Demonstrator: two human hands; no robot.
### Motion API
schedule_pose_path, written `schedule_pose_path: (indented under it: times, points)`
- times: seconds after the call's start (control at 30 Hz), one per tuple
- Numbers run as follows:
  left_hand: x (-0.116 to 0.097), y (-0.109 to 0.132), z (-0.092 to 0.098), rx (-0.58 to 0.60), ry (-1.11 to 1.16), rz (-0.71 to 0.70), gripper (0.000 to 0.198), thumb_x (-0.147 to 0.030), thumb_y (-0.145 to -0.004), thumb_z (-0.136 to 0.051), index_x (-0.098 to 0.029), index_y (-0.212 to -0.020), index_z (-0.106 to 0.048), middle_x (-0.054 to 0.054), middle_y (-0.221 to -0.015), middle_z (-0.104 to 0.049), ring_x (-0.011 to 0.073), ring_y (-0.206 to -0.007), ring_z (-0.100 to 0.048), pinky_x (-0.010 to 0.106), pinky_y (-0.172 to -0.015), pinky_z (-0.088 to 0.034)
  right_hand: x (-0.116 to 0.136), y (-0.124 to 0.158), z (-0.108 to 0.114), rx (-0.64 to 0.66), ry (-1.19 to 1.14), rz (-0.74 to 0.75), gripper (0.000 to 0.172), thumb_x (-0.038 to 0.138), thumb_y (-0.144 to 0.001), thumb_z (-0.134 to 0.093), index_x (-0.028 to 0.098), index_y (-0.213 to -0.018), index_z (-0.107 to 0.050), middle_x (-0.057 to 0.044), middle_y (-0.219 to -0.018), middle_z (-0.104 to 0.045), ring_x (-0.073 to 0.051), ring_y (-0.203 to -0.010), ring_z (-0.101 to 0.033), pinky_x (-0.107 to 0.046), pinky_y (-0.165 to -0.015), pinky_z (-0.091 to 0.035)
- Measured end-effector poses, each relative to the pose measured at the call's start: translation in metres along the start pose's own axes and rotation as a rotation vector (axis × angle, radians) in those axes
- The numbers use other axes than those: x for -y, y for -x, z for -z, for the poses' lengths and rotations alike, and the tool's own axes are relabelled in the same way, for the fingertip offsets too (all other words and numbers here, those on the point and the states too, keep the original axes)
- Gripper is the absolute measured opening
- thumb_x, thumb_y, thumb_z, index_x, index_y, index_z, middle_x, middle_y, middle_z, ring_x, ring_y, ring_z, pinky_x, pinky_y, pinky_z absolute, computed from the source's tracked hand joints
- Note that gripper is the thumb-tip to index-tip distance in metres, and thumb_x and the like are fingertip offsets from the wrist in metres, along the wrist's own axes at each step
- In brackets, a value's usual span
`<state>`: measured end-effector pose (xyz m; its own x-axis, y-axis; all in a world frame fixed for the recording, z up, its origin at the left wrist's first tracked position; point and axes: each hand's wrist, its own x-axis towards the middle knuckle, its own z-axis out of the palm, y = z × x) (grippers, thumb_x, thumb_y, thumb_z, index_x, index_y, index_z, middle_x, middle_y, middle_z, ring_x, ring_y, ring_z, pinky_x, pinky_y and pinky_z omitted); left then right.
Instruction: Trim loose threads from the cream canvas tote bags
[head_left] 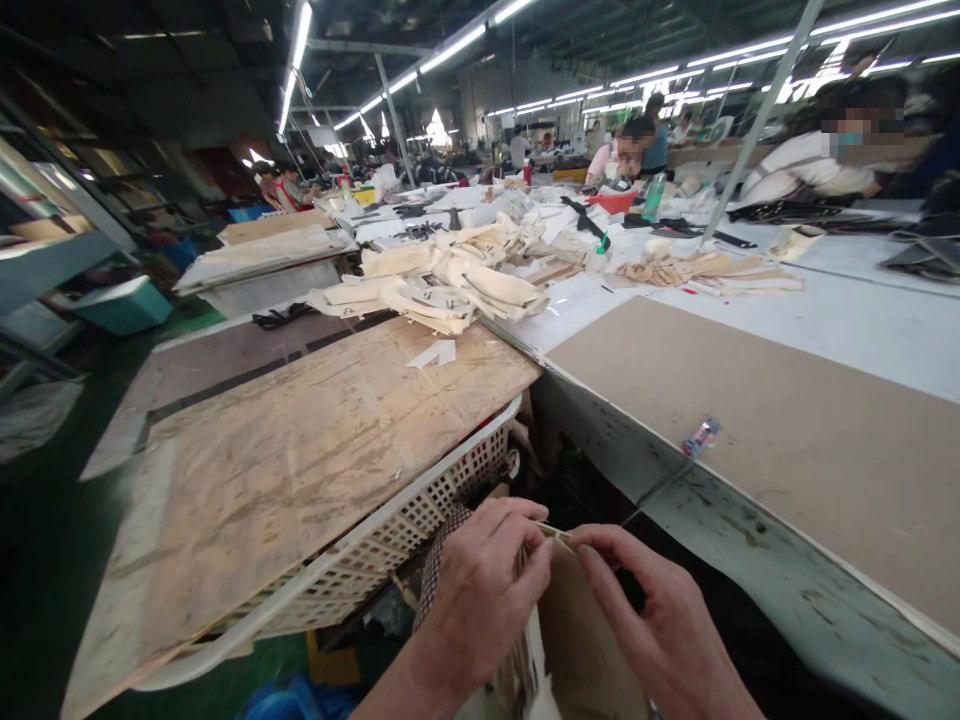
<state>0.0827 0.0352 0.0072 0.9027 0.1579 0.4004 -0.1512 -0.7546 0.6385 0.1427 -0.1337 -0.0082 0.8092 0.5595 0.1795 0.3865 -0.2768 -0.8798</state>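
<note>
Low in front of me, my left hand (491,575) and my right hand (645,590) pinch the top edge of a cream fabric piece (581,630). Its panel hangs down between my wrists, and its lower part runs out of view. The fingertips of both hands almost meet along that edge. White strips or folds of the material hang under my left palm. A brown checked cloth (435,560) shows just behind my left hand. What exactly the fabric piece is, I cannot make out.
A worn board (337,430) lies over a white plastic basket (390,540) at left. Cream fabric pieces (450,270) are heaped beyond it. At right, a brown sheet (772,430) covers the white table, with a small corded item (703,437) near its edge. Several people work farther back.
</note>
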Motion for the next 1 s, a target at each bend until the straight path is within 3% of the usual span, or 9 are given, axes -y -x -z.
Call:
schedule_pose_path:
  times: [0.27,0.47,0.63,0.8,1.0]
  points:
    - [0.001,0.001,0.001,0.028,0.048,-0.042,0.014,-0.008,-0.086,-0.058,-0.019,-0.078,-0.061,0.002,-0.103,-0.070,0.0161,-0.098,-0.065,0.032,-0.090,-0.049,-0.009,-0.003,0.010,0.060,0.225,0.225,0.009,0.021,-0.092,-0.057,0.025,-0.100,-0.057,-0.002,-0.102,-0.066,-0.017,-0.089,-0.065,-0.027,-0.076,-0.051]
    - [0.005,0.000,0.005,0.103,0.072,-0.013,0.014,-0.010,-0.088,-0.057,-0.019,-0.078,-0.062,0.004,-0.110,-0.069,0.0173,-0.103,-0.063,0.033,-0.093,-0.048,-0.001,-0.001,0.018,0.153,-0.035,0.050,0.012,0.024,-0.096,-0.051,0.027,-0.105,-0.059,0.001,-0.109,-0.063,-0.012,-0.099,-0.060,-0.021,-0.087,-0.046]
    - [0.008,-0.004,0.010,0.284,0.169,-0.053,0.013,-0.012,-0.089,-0.059,-0.020,-0.082,-0.066,0.004,-0.126,-0.062,0.0194,-0.117,-0.056,0.035,-0.103,-0.044,-0.007,-0.005,0.022,0.151,-0.133,-0.083,0.024,0.022,-0.099,-0.042,0.027,-0.104,-0.065,0.003,-0.107,-0.066,-0.011,-0.099,-0.062,-0.019,-0.088,-0.045]
    - [0.007,-0.006,0.020,0.460,0.208,-0.115,0.012,-0.010,-0.086,-0.063,-0.021,-0.082,-0.067,0.000,-0.134,-0.058,0.0229,-0.138,-0.033,0.041,-0.118,-0.027,-0.012,-0.013,0.025,0.142,-0.070,-0.083,0.024,0.018,-0.097,-0.045,0.026,-0.103,-0.067,0.002,-0.107,-0.067,-0.013,-0.098,-0.063,-0.023,-0.086,-0.047]
    - [0.013,-0.005,0.031,0.608,0.333,-0.027,0.009,-0.016,-0.090,-0.059,-0.020,-0.085,-0.063,0.000,-0.144,-0.048,0.0240,-0.145,-0.020,0.045,-0.121,-0.019,-0.009,-0.015,0.027,0.132,0.005,-0.057,0.024,0.017,-0.096,-0.046,0.026,-0.103,-0.068,0.003,-0.106,-0.069,-0.012,-0.096,-0.064,-0.022,-0.086,-0.047]
